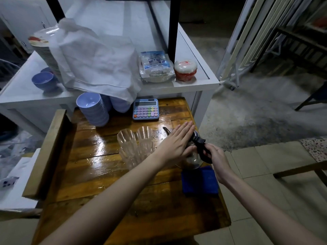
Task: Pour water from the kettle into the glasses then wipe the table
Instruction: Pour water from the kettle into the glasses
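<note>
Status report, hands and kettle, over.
Left hand flat on kettle lid, right hand gripping its handle. Glasses close left of it, look empty. Blue cloth beside kettle.

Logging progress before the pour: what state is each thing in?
kettle: held, not pouring.
glasses: upright, look empty.
left hand: flat on the kettle's top.
right hand: grips the kettle's handle.
blue cloth: folded, untouched.
table: glossy, possibly wet.

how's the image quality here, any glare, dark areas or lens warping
Head view: dim overall, darkest toward the corners and the right background. Bright glare streaks lie on the wooden table around the glasses, and their clear walls are hard to tell apart. The wide-angle lens bows the front edge of the white shelf.
</note>
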